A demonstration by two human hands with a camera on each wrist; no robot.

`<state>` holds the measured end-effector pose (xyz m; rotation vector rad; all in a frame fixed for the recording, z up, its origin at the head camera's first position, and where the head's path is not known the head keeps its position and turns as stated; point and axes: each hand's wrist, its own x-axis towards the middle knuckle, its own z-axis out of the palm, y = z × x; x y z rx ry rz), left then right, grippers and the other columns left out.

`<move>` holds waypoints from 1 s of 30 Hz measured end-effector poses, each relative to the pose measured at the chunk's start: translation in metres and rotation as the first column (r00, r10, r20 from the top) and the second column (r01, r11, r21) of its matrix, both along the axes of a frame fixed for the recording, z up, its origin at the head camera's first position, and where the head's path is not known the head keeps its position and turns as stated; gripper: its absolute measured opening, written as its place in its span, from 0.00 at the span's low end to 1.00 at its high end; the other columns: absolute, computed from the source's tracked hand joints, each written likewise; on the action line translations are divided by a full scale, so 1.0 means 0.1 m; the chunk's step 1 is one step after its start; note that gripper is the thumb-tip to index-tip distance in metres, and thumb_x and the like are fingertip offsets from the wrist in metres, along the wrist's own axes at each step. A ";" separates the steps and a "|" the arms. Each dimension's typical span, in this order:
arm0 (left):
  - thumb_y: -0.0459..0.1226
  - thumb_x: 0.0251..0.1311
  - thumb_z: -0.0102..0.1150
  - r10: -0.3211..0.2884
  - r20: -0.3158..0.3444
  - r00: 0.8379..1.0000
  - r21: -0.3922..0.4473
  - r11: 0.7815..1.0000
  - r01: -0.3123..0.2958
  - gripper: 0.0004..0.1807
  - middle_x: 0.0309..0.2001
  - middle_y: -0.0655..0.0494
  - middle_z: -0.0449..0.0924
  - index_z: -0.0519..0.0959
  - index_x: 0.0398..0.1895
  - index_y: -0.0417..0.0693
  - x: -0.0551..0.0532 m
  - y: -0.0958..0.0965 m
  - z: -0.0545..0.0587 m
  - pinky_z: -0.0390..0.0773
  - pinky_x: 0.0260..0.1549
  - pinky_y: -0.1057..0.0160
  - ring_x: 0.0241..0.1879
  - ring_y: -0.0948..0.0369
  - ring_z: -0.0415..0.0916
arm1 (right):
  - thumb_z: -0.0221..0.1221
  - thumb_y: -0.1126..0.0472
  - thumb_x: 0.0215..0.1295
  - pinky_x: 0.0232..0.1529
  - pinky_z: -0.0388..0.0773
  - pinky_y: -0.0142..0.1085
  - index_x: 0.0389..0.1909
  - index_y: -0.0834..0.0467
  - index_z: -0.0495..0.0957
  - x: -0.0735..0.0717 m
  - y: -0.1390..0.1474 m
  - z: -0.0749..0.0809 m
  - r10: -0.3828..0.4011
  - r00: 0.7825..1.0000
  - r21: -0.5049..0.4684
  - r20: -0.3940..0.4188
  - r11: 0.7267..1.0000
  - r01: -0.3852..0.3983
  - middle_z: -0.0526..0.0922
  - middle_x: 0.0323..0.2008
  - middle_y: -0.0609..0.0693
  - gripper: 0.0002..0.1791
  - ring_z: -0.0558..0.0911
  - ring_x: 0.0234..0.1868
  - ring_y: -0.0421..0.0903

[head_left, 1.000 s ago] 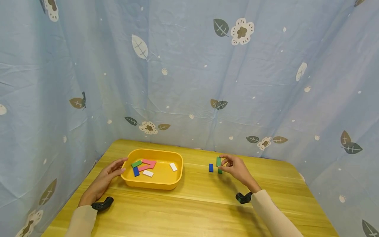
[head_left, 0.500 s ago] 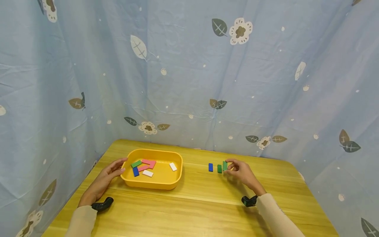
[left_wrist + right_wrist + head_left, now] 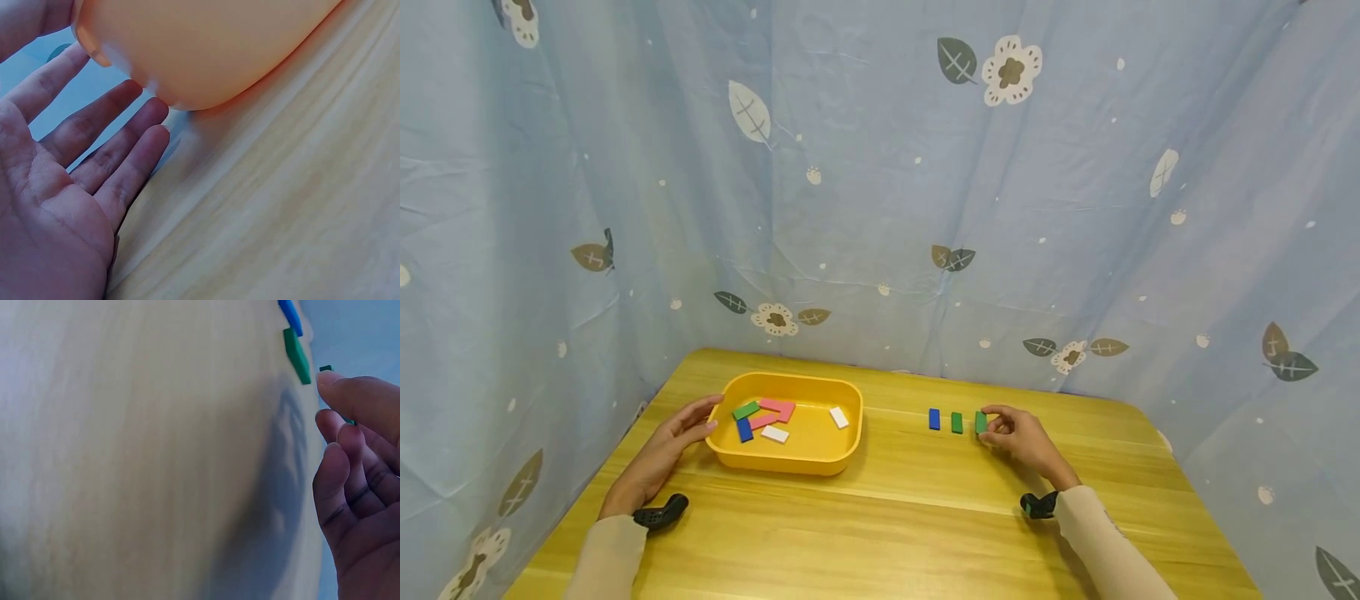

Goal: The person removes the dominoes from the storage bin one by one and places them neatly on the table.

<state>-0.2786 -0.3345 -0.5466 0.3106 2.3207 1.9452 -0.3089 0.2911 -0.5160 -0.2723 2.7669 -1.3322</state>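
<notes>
My left hand (image 3: 666, 446) holds the left rim of a yellow plastic tray (image 3: 782, 468), its thumb and index finger at the edge. In the left wrist view, the other fingers (image 3: 137, 165) lie loosely by the tray's outer wall (image 3: 206, 50). At the right of the table, my right hand (image 3: 1026, 439) pinches a green block (image 3: 981, 422) between thumb and fingers, holding it upright at the tabletop. To its left, another green block (image 3: 957, 422) and a blue block (image 3: 934, 419) stand in a row with gaps between. The pinched block is mostly hidden in the right wrist view.
Inside the tray are pink pieces (image 3: 786, 411), a green block (image 3: 747, 410), a blue block (image 3: 744, 430) and white blocks (image 3: 775, 434). A wooden table (image 3: 850, 533) carries everything. A blue patterned curtain (image 3: 850, 208) hangs along its back and sides.
My right hand has carried the green block rightward, from above the standing green block to a spot farther right in the row, and lowered it. My left hand has stayed at the tray.
</notes>
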 end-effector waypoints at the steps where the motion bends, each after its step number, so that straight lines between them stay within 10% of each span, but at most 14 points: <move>1: 0.48 0.78 0.53 0.001 -0.004 1.000 -0.001 1.000 -0.001 0.32 0.81 0.47 0.51 0.61 0.80 0.53 0.00 0.00 0.00 0.63 0.56 0.81 0.77 0.52 0.49 | 0.71 0.62 0.65 0.25 0.76 0.34 0.66 0.62 0.76 -0.01 0.01 -0.01 0.000 1.000 0.005 0.005 1.000 0.000 0.83 0.36 0.51 0.29 0.79 0.29 0.47; 30: 0.47 0.78 0.53 0.002 -0.014 1.000 -0.005 1.000 -0.002 0.31 0.81 0.47 0.51 0.61 0.80 0.54 0.00 -0.02 -0.02 0.63 0.56 0.81 0.78 0.49 0.47 | 0.69 0.59 0.68 0.30 0.75 0.33 0.67 0.64 0.75 -0.15 0.05 -0.11 0.037 0.997 0.080 0.067 0.996 -0.042 0.82 0.33 0.50 0.29 0.77 0.30 0.46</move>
